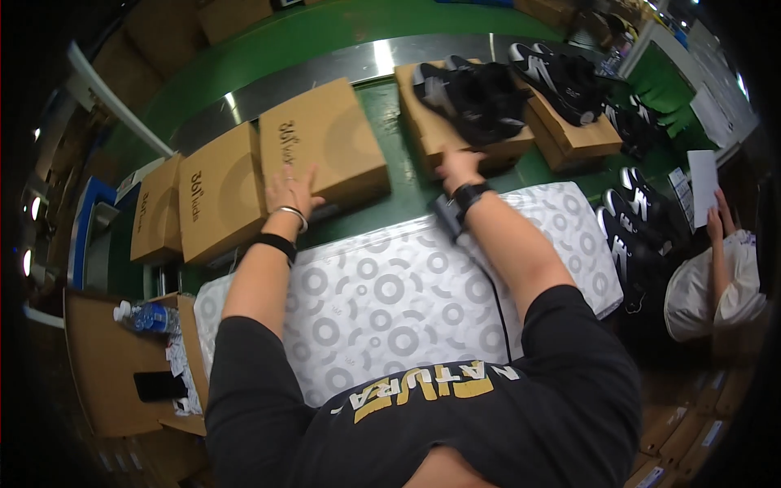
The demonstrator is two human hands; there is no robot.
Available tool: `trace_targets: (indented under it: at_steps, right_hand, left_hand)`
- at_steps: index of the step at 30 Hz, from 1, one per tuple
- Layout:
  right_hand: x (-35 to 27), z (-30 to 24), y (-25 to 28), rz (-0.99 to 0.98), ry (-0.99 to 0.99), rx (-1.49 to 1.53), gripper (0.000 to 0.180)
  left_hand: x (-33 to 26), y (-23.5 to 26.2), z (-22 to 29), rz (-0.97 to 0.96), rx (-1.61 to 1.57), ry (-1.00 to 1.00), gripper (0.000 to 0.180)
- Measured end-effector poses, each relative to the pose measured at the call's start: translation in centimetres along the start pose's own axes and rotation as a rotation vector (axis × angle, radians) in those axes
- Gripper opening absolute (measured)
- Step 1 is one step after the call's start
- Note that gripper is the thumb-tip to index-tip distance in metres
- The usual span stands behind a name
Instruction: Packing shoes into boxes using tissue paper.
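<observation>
A worker leans over a stack of white tissue sheets (407, 293) printed with grey rings, both arms stretched toward a green conveyor belt (407, 175) across the middle of the frame. The left hand (290, 191), left of centre, lies flat with fingers spread on the near edge of a closed brown shoe box (325, 142), gripping nothing. The right hand (458, 168), just right of centre, presses on the near edge of a second box (455, 122) topped by a pair of black sneakers (472, 98); its fingers look loosely open, though whether they pinch the cardboard cannot be told. More closed boxes (218, 191) line the belt at the left, and further sneakers (561, 73) rest on boxes at the upper right. At the right edge another person's hand (716, 220) holds a white sheet. The loose sneakers could slide off if that box is tugged sharply, and a flat palm may slip on smooth cardboard.
</observation>
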State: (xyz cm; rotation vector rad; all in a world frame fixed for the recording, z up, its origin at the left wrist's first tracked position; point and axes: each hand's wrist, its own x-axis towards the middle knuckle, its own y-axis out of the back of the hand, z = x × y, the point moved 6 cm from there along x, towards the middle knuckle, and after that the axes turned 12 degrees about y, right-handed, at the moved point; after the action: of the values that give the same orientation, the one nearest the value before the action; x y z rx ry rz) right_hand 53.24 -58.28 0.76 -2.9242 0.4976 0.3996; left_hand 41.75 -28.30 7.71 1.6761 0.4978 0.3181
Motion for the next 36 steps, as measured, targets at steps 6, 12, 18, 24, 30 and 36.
trace_targets:
  at_steps: [6,12,18,24,30,36]
  right_hand:
    - [-12.1,-16.3,-0.7,-0.649,1.141,-0.356,0.020]
    - [3.1,-18.8,-3.3,-0.860,1.570,-0.968,0.029]
    - [8.1,-17.5,-5.1,-0.775,0.842,-0.817,0.028]
    - [5.5,-18.4,-6.3,-0.746,0.916,-1.069,0.035]
    - [-8.9,-16.8,-6.2,-1.095,1.287,-1.001,0.033]
    - [-17.0,-19.1,-7.7,-1.017,1.122,-0.572,0.038]
  left_hand:
    - [2.7,7.2,5.0,0.189,-0.578,-0.402,0.043]
    - [1.2,14.0,15.5,0.546,-0.785,-0.693,0.054]
    - [5.5,12.3,19.4,0.300,-0.747,-0.547,0.027]
    - [9.2,11.1,17.9,-0.057,-0.907,-0.373,0.026]
    - [-0.9,5.6,10.2,-0.104,-1.394,-0.308,0.028]
    - [-13.4,6.9,1.3,0.214,-1.137,-0.391,0.045]
